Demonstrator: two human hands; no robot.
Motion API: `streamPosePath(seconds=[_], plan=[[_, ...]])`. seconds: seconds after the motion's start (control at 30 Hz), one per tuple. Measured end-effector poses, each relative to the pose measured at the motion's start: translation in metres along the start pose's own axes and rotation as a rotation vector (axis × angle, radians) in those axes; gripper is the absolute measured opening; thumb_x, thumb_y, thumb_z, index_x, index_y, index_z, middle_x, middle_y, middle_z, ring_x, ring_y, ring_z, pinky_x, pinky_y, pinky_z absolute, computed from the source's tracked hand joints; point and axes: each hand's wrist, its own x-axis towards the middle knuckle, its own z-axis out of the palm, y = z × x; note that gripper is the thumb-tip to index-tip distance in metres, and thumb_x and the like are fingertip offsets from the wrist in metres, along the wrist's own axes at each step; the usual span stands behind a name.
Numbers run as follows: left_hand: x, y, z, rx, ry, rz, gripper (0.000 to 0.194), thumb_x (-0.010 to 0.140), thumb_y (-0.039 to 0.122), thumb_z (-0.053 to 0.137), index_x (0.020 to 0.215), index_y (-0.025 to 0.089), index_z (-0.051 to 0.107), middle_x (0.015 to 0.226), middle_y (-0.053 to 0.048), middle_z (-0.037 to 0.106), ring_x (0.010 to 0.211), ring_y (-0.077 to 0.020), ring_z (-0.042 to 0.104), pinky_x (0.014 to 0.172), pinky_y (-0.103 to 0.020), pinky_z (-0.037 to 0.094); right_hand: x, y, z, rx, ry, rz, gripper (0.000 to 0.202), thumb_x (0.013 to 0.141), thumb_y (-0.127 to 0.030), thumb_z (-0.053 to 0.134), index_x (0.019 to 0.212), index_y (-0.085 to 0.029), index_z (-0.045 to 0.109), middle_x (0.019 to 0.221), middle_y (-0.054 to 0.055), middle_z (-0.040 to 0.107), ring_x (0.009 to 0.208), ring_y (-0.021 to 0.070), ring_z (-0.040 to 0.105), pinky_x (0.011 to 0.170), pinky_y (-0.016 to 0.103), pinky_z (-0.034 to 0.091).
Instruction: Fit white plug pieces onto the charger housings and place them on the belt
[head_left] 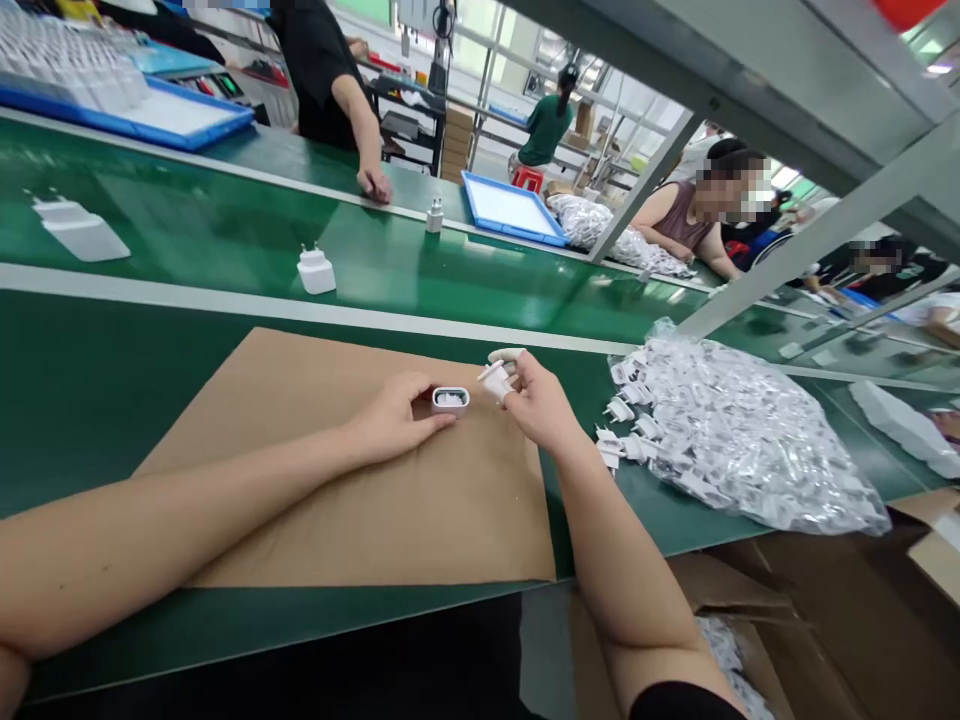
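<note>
The left hand [394, 415] rests on a flat sheet of brown cardboard [360, 500] that lies on the green table [90, 400]. Its fingers are closed around a small white shell [450, 400], an open box with a rounded rim. The open side looks to face toward the other hand, most likely so something can slide into it. The hand presses the shell down on the cardboard, which looks like a way to keep it steady.

The right hand [536, 400] is just beside it. Its fingers pinch a small white plug part [495, 380], and one finger wears a white cover. The plug part sits near the mouth of the shell but is not touching it yet.

To the right lies a big pile of plug parts in clear bags [742, 440]. It is close to the right hand, so it is easy to reach. Below it is an open brown box [825, 620] at the near edge of the table.

The cardboard has lots of bare room in front of and behind the hands. Its far edge stops near a pale strip, and past that runs a green belt [225, 230]. Two white chargers [315, 270] [79, 230] lie on the belt, well apart from the hands. A smaller charger [434, 215] stands on the far side, near another person's hand [373, 183]. A blue tray [510, 208] lies there too
</note>
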Motion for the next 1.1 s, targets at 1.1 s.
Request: streamPosePath(seconds=[1.1], plan=[[-0.003, -0.004, 0.007, 0.206, 0.087, 0.283, 0.027, 0.096, 0.039, 0.066, 0.112, 0.017, 0.069, 0.103, -0.008, 0.074, 0.095, -0.0269, 0.067, 0.080, -0.040, 0.050, -0.010, -0.033, 0.036, -0.830, -0.047, -0.361, 0.016, 0.081, -0.007, 0.050, 0.084, -0.021, 0.056, 0.094, 0.006, 0.053, 0.080, 0.0194, 0.047, 0.059, 0.028, 0.028]])
